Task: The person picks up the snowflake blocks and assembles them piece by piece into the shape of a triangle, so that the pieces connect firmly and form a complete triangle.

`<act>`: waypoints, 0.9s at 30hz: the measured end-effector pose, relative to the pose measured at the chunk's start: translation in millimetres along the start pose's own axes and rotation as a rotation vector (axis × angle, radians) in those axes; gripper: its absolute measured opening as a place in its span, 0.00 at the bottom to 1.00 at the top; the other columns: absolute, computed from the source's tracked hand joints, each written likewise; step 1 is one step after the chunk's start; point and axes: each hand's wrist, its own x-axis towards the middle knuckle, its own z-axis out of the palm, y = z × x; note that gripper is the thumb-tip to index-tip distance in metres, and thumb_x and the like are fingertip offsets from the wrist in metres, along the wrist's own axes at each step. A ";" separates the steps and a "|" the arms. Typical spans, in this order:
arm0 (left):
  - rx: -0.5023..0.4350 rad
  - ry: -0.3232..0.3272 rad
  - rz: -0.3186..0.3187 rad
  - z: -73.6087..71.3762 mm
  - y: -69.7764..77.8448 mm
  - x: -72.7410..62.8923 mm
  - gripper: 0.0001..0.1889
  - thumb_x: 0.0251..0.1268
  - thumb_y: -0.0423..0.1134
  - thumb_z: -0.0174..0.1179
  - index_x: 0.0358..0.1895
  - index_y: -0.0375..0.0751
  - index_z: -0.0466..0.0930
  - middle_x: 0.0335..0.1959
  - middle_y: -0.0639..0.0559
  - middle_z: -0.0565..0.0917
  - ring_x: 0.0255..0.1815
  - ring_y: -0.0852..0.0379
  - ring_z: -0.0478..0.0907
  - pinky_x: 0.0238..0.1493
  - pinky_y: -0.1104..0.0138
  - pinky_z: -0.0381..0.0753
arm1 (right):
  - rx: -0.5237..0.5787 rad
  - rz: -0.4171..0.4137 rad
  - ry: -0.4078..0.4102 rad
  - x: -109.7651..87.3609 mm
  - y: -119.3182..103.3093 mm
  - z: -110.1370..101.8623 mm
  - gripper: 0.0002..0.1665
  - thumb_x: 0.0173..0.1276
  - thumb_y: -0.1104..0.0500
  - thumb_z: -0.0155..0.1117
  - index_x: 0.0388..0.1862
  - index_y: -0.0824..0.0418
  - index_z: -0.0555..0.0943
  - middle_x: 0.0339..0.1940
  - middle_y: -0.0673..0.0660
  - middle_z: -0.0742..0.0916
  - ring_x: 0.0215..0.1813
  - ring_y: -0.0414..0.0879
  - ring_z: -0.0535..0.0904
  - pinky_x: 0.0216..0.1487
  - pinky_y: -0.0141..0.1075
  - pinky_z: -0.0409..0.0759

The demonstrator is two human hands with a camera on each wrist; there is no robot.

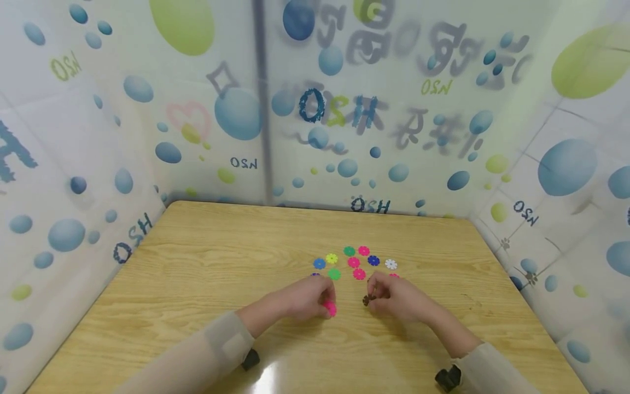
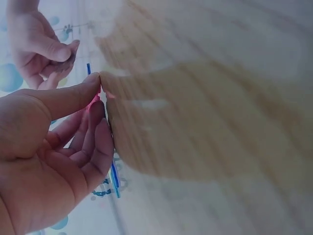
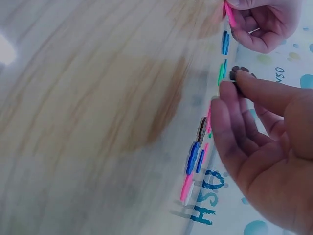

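Note:
In the head view my left hand pinches a pink notched disc between thumb and fingertips, low over the table. The left wrist view shows that pink disc held edge-on. To its right, my right hand pinches a dark brown notched disc; the right wrist view shows this brown disc between thumb and forefinger. Just beyond both hands lie loose flower-shaped discs, among them a yellow disc, a light green disc, a pink disc and a white disc.
The wooden table is bordered by printed curtains at the back and sides. Farther discs include a dark green disc and a dark blue disc. Dark wrist cameras sit below both sleeves.

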 end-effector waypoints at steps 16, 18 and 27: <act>-0.308 0.166 0.081 -20.4 -5.5 -13.4 0.04 0.81 0.41 0.67 0.45 0.49 0.90 0.40 0.50 0.91 0.38 0.51 0.88 0.37 0.69 0.84 | 0.350 -0.063 0.102 -3.1 -17.3 -1.8 0.13 0.81 0.53 0.71 0.55 0.59 0.89 0.55 0.61 0.93 0.53 0.58 0.90 0.54 0.38 0.90; -0.355 0.190 0.086 -25.1 -1.7 -16.0 0.07 0.84 0.42 0.64 0.50 0.47 0.91 0.44 0.44 0.92 0.42 0.44 0.91 0.37 0.67 0.86 | 0.384 -0.079 0.132 -4.6 -22.4 -0.7 0.15 0.81 0.53 0.71 0.58 0.59 0.89 0.57 0.64 0.92 0.55 0.58 0.90 0.55 0.39 0.91; -0.451 0.303 0.034 -36.7 13.5 -23.4 0.19 0.87 0.44 0.60 0.72 0.47 0.84 0.48 0.43 0.92 0.45 0.38 0.90 0.40 0.57 0.90 | 0.428 -0.190 0.262 -8.2 -45.7 2.4 0.16 0.83 0.55 0.68 0.64 0.56 0.89 0.60 0.61 0.92 0.55 0.44 0.92 0.60 0.44 0.92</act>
